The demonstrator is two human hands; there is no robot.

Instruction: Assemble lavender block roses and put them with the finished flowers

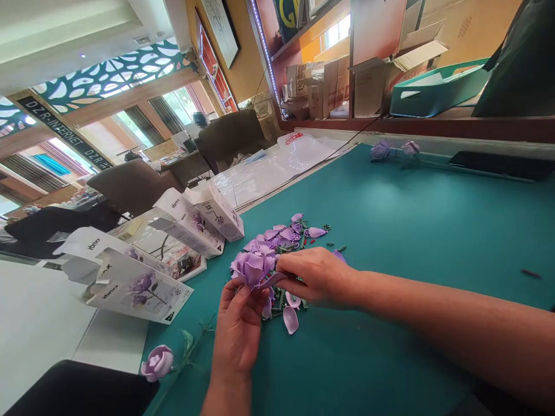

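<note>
My left hand point(243, 315) is closed around the base of a purple toy rose point(252, 267) with several layered petals. Pinched in my right hand point(310, 276) is a loose purple petal point(273, 281), its edge against the lower right side of the flower. Beneath and behind both hands lies a pile of purple petals and green stem parts point(281, 237), with some small red pieces among them. A pale petal point(291, 319) rests on the table just below my right hand. The join between petal and flower is partly hidden by my fingers.
Printed white boxes point(139, 292) stand open at the left of the green table point(411, 242). A finished rose point(157, 363) with leaves lies at the front left. Two more flowers point(380, 150) and a black case point(498, 164) are at the far edge. A person sits in the background.
</note>
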